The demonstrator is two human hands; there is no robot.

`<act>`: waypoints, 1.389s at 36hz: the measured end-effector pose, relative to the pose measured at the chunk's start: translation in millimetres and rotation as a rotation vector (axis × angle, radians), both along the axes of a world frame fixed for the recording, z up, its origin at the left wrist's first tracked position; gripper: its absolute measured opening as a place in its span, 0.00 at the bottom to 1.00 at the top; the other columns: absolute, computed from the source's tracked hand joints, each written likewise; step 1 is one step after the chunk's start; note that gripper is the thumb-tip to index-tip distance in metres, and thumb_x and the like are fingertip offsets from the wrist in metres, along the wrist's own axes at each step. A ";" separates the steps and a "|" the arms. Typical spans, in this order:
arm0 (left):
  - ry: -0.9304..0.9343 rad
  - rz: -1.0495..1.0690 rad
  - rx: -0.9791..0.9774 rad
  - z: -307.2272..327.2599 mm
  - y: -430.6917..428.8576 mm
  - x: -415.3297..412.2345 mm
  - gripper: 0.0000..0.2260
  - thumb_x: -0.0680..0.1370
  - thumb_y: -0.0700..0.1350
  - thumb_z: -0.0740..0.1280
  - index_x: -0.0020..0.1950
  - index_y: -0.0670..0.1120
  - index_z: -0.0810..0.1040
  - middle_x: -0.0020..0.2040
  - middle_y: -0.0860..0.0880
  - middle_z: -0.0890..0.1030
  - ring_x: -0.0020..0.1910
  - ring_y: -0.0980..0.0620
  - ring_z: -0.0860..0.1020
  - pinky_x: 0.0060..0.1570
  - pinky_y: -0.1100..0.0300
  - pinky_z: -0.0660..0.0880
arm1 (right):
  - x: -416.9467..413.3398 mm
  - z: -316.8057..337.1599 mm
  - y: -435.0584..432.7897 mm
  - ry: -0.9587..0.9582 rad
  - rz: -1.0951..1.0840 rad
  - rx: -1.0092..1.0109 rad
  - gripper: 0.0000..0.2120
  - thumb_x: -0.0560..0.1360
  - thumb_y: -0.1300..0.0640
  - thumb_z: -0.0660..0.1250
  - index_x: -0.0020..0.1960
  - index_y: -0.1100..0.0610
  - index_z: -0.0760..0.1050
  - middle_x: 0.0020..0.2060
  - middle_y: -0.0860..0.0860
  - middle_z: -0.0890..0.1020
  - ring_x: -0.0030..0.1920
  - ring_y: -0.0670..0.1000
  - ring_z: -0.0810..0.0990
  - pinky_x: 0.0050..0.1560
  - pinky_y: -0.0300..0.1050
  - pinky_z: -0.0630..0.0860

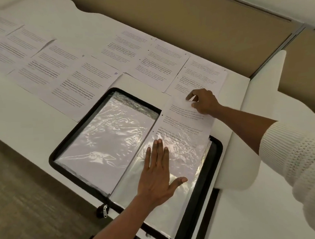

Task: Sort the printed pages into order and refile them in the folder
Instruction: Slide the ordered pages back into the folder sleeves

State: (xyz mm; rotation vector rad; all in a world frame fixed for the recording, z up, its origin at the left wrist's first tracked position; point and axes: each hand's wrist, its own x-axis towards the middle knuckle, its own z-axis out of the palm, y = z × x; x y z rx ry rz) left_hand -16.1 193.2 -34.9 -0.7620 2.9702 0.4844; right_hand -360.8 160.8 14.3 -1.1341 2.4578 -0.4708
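A black zip folder lies open on the white desk, its clear plastic sleeves spread on both sides. A printed page sits partly inside the right-hand sleeve, with its upper half sticking out past the folder's top edge. My left hand lies flat with straight fingers on that sleeve and presses it down. At the page's upper end my right hand rests with bent fingers, the fingertips on the paper. The left-hand sleeve holds white paper.
Several printed pages with handwritten numbers lie in rows across the desk behind and left of the folder. A tan partition runs along the desk's far edge. The folder's zip pull hangs over the front edge.
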 end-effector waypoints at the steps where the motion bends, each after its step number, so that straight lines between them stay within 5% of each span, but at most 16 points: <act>1: 0.004 -0.003 0.000 -0.4 -0.3 0.7 0.51 0.78 0.79 0.49 0.86 0.41 0.45 0.86 0.40 0.38 0.85 0.42 0.36 0.83 0.39 0.48 | 3.7 -0.5 2.5 -0.014 -0.013 0.004 0.12 0.76 0.63 0.74 0.56 0.50 0.83 0.49 0.50 0.82 0.49 0.50 0.80 0.50 0.46 0.73; 10: -0.002 -0.044 0.019 -2.6 -3.7 2.8 0.51 0.78 0.79 0.47 0.86 0.40 0.45 0.85 0.40 0.36 0.84 0.42 0.34 0.82 0.39 0.44 | 44.0 -5.1 26.3 -0.085 -0.010 0.021 0.12 0.75 0.63 0.74 0.53 0.48 0.85 0.47 0.49 0.86 0.46 0.47 0.83 0.51 0.51 0.80; 23: -0.015 -0.117 0.035 -2.7 -10.4 10.5 0.52 0.78 0.79 0.46 0.86 0.40 0.46 0.85 0.40 0.35 0.84 0.42 0.33 0.81 0.39 0.41 | 98.0 1.0 31.7 -0.183 -0.045 0.049 0.08 0.76 0.61 0.72 0.48 0.50 0.88 0.36 0.42 0.83 0.39 0.42 0.79 0.42 0.40 0.72; 28: -0.006 -0.142 0.034 -2.9 -13.9 12.4 0.52 0.78 0.79 0.47 0.86 0.40 0.46 0.85 0.39 0.35 0.84 0.42 0.33 0.81 0.38 0.41 | 111.1 -7.3 38.2 -0.176 -0.060 0.048 0.05 0.78 0.48 0.73 0.50 0.46 0.87 0.43 0.45 0.87 0.44 0.48 0.82 0.49 0.48 0.78; 32: 0.010 -0.149 0.047 -2.3 -16.0 13.5 0.52 0.78 0.79 0.47 0.86 0.40 0.43 0.85 0.40 0.35 0.84 0.43 0.33 0.81 0.39 0.41 | 124.4 -10.8 45.1 -0.123 -0.035 0.035 0.20 0.77 0.33 0.69 0.43 0.49 0.86 0.31 0.43 0.81 0.36 0.46 0.79 0.47 0.47 0.74; 39: 0.028 -0.157 0.043 -5.8 -17.9 14.0 0.50 0.79 0.78 0.49 0.86 0.40 0.51 0.86 0.39 0.40 0.85 0.42 0.36 0.81 0.40 0.41 | 130.6 -10.9 52.1 0.042 -0.083 0.126 0.19 0.71 0.33 0.74 0.49 0.47 0.81 0.44 0.44 0.85 0.50 0.49 0.82 0.63 0.55 0.70; 45: 0.018 -0.198 0.060 -8.4 -24.2 16.8 0.49 0.80 0.77 0.47 0.86 0.40 0.48 0.85 0.40 0.35 0.84 0.43 0.33 0.81 0.41 0.40 | 129.4 10.4 63.2 0.210 -0.188 0.206 0.19 0.65 0.36 0.81 0.37 0.47 0.76 0.44 0.47 0.77 0.55 0.51 0.72 0.56 0.52 0.66; 50: 0.040 -0.205 0.082 -10.9 -27.8 16.6 0.49 0.80 0.77 0.48 0.86 0.41 0.48 0.85 0.41 0.35 0.84 0.44 0.33 0.81 0.43 0.40 | 134.8 8.4 75.2 -0.022 -0.390 -0.105 0.21 0.61 0.40 0.85 0.38 0.47 0.76 0.51 0.53 0.77 0.58 0.52 0.72 0.47 0.39 0.66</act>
